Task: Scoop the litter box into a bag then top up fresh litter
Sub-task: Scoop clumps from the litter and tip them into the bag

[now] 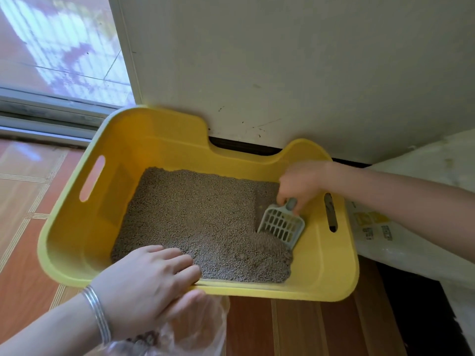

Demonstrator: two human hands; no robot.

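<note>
A yellow litter box (pixel 77 227) sits on the tiled floor against a white wall, holding grey-brown litter (pixel 200 217). My right hand (pixel 300 186) grips the handle of a grey slotted scoop (pixel 281 224), whose blade digs into the litter at the box's right side and has left a cleared track. My left hand (pixel 149 281) lies over the box's near rim, fingers curled inside and thumb outside, with a clear plastic bag (pixel 195 327) held against the rim below. The bag hangs outside the box; some dark contents show inside it.
A large white sack (pixel 401 227) with printed labels stands right of the box. Behind it is the white wall (pixel 282 60), with a sliding door track (pixel 51 116) at left. Orange floor tiles (pixel 23 201) lie left, a dark mat (pixel 421 317) at lower right.
</note>
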